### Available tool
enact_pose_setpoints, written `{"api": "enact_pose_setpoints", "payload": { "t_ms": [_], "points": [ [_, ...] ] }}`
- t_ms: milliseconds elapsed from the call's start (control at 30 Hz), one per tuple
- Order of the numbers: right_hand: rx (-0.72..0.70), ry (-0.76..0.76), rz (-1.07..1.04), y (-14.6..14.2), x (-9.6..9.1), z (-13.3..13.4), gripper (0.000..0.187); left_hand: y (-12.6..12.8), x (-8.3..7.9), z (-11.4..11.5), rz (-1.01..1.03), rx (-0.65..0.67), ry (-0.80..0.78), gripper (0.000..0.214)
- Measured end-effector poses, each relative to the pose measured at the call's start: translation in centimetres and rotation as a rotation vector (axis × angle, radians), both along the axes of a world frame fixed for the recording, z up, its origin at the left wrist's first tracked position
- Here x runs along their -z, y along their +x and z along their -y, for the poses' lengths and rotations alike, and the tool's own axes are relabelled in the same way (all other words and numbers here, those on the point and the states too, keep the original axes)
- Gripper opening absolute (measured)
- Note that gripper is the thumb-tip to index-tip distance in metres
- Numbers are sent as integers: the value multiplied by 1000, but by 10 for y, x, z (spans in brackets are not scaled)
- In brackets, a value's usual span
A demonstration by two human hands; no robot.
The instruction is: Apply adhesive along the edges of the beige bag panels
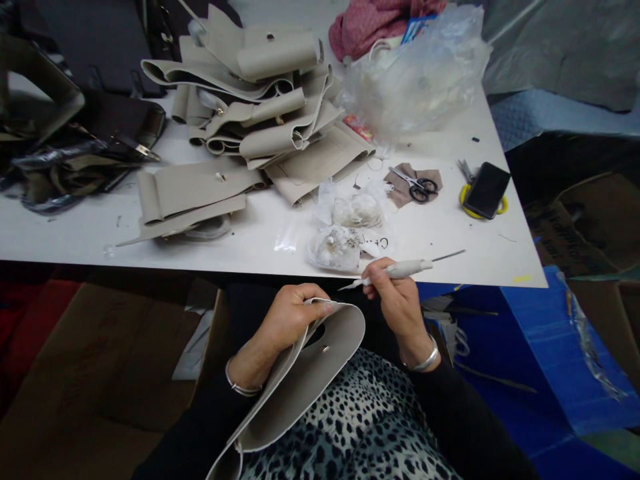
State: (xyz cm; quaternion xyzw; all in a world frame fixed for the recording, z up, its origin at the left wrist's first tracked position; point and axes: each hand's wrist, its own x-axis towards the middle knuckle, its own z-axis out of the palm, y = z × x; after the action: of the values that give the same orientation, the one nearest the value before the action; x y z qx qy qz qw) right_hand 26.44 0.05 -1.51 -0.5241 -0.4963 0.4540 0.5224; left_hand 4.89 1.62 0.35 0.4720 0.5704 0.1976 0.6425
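My left hand (289,319) pinches the upper edge of a beige leather bag piece (320,373). The piece hangs curved over my lap, with a dark oval opening and a small metal fitting showing inside. Between the fingers of my right hand (397,300) is a white-handled pointed tool (407,268). Its pale tip points left, just above the edge of the bag piece and apart from it, while a thin metal rod sticks out to the right. Beyond my hands, clear plastic bags with whitish contents (345,230) lie near the table's front edge.
Several beige bag pieces (280,127) are piled on the white table (270,250). Scissors (417,185) rest on a brown scrap, left of a dark phone (487,190) on yellow-handled scissors. Dark bags (100,133) stand at left; a blue box (560,347) is at right.
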Motion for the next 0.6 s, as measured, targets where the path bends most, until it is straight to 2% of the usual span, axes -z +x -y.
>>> {"api": "enact_pose_setpoints", "payload": {
  "t_ms": [67,133,233,367,600],
  "points": [
    [195,46,47,1,2,-2,30,-5,1,-1,26,-65,-33,19],
    [288,115,162,3,2,-6,27,-8,3,-2,57,-122,-34,21],
    [265,197,296,3,2,-12,22,-12,5,-5,97,-193,-37,24],
    [179,257,324,-3,4,-16,17,-15,7,-8,113,-239,-55,30],
    [155,254,347,-6,12,-19,17,-20,10,-11,142,-268,-122,35]
  ]
}}
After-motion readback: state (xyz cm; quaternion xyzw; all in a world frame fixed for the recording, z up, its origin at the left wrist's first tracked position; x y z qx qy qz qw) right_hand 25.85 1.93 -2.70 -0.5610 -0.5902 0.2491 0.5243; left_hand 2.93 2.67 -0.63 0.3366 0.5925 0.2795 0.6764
